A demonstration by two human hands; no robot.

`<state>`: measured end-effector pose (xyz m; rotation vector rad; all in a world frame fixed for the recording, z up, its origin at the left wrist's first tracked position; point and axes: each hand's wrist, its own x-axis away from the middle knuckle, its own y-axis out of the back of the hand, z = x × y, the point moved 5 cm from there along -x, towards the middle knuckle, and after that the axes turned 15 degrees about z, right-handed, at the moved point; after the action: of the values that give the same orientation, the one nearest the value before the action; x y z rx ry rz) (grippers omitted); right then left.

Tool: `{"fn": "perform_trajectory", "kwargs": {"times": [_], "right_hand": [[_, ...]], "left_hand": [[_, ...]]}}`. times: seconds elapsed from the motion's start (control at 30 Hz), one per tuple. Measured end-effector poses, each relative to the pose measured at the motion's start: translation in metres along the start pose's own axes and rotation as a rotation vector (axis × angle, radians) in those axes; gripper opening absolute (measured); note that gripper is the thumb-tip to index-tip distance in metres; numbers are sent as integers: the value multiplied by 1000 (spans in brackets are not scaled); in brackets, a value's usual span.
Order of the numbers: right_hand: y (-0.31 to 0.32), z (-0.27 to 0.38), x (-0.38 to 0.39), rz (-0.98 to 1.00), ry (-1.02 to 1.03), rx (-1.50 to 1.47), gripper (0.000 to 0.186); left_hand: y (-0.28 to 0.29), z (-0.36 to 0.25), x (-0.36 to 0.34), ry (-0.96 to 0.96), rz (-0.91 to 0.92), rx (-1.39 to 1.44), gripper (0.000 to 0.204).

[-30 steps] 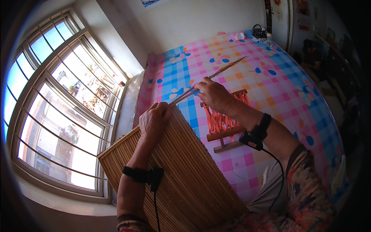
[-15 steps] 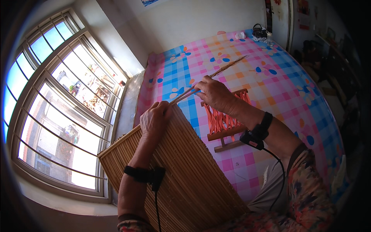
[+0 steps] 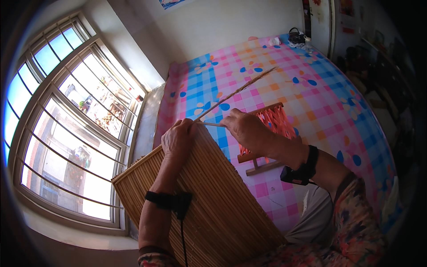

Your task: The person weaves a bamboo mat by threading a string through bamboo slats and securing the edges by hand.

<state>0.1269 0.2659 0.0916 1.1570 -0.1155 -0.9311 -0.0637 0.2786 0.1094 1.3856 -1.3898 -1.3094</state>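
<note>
A mat of straw-coloured stalks (image 3: 213, 191) slants across the space before me, its stalks lying side by side. My left hand (image 3: 177, 137) is closed over its far corner, where loose stalk ends come together under the fingers. From there a long stalk with a feathery seed head (image 3: 242, 89) points away to the upper right, clear of my right hand. My right hand (image 3: 247, 130) pinches the end of a short pale stalk (image 3: 211, 124) that also leads out from the left hand. Part of that grip is hidden by the fingers.
A small wooden folding stool with red straps (image 3: 275, 122) is just beyond my right forearm. Beneath it spreads a checked, flowered sheet (image 3: 275, 200). A barred window (image 3: 80, 124) is at the left. A black bag (image 3: 296, 36) lies at the far right corner.
My right hand has moved down and slightly right. The seed-headed stalk has come free of it and now stands apart from the short stalk it pinches. My left hand stays in place.
</note>
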Motion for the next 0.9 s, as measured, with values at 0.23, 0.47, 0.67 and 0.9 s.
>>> {"fn": "perform_trajectory", "kwargs": {"times": [0.23,0.47,0.67,0.9], "right_hand": [[-26,33,17,9,55,-107,15],[-49,39,20,-1,141,-98,11],[-55,41,13,-3,206,-121,4],[-58,38,9,11,190,-92,7]], "left_hand": [[-1,-3,-2,13,12,-13,25],[-2,-7,-2,-37,35,18,25],[-2,-7,-1,-58,42,8,25],[-5,-9,-4,-83,65,9,25]]}}
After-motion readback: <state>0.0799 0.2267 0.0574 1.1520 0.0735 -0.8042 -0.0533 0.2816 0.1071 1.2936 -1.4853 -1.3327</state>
